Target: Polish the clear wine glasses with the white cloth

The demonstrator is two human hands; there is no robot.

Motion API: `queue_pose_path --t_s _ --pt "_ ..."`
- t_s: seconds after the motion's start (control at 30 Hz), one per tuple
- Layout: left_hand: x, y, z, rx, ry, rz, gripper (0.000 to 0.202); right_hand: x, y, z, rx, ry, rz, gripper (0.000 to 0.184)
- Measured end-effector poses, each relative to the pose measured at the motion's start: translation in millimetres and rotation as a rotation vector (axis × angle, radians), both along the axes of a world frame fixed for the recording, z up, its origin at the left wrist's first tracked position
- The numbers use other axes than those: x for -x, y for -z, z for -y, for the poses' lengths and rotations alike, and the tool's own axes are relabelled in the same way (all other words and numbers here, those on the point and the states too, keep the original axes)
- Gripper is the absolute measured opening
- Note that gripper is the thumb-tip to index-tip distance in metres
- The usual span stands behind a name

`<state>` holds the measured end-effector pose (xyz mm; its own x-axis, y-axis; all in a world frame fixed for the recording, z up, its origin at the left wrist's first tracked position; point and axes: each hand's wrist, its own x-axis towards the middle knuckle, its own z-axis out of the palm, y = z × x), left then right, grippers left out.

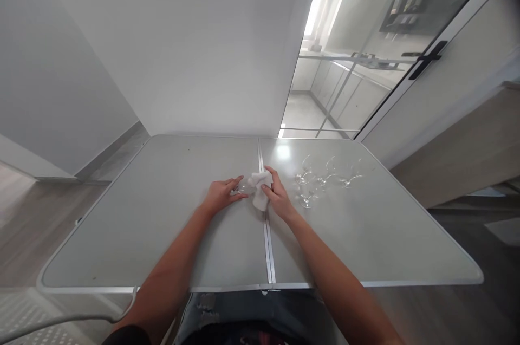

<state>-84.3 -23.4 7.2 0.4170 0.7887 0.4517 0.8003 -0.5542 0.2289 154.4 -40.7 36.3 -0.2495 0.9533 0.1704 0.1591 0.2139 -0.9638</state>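
Observation:
Near the middle of the folding table, my left hand grips a clear glass lying on its side, thumb and fingers around its left end. My right hand is closed on a white cloth, its thumb on top. The cloth is pressed against the right end of the glass and hides that part. To the right of my right hand stand several clear stemmed glasses, grouped close together. Their outlines are faint against the pale tabletop.
A metal seam divides the tabletop under my hands. The white wall rises behind the table's far edge. At the back right is a glass-paned door with a black handle. A white perforated chair sits at the lower left.

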Motion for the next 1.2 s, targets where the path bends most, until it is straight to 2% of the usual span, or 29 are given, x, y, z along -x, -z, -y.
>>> queue_pose_path --t_s 0.13,0.2,0.3,0.43,0.53,0.6,0.67,0.7,0.77,0.9,0.97,1.0,1.03,1.1,1.2 --pt "-6 -4.6 4 0.013 0.163 -0.115 0.06 -8 5.7 -2 0.031 -0.182 -0.048 0.082" --pt "-9 -8.0 6 0.023 0.187 -0.107 0.059 -8 4.8 -2 0.061 -0.237 -0.117 0.081" --pt "-9 -15.3 7 0.063 0.168 -0.042 0.06 -6 1.7 -1 0.082 -0.237 -0.182 0.075" --pt "-11 -31.0 12 0.292 0.176 0.121 0.061 -11 -2.2 1 -0.023 -0.229 -0.119 0.075" --pt "-14 -41.5 15 0.538 0.208 0.299 0.056 -21 -3.7 1 -0.165 -0.322 0.046 0.083" --pt "-16 -44.0 15 0.692 0.254 0.376 0.053 -25 -4.5 0 -0.251 -0.385 0.13 0.082" --pt "-15 -42.3 14 0.759 0.276 0.386 0.053 -25 -5.7 0 -0.263 -0.406 0.137 0.08" --pt "-14 -40.3 14 0.734 0.265 0.364 0.054 -23 -6.5 1 -0.226 -0.393 0.103 0.079" --pt "-12 -34.5 12 0.575 0.207 0.268 0.057 -17 -8.3 1 -0.071 -0.329 -0.018 0.081" --pt "-11 -22.8 7 0.191 0.087 -0.031 0.057 -5 -9.5 0 0.377 -0.116 -0.333 0.093" --pt "-14 -20.4 5 0.12 0.065 -0.136 0.052 -2 -7.5 -2 0.543 -0.015 -0.425 0.095" --pt "-17 -20.6 4 0.118 0.061 -0.154 0.05 -2 -6.0 -3 0.573 0.029 -0.439 0.094" --pt "-19 -21.7 5 0.136 0.063 -0.143 0.05 -2 -4.4 -3 0.562 0.061 -0.43 0.094" --pt "-24 -26.5 7 0.24 0.097 -0.033 0.053 -3 -1.9 -3 0.419 0.071 -0.367 0.094" --pt "-27 -35.8 12 0.573 0.24 0.266 0.049 -9 -1.3 -3 0.086 -0.079 -0.209 0.089"
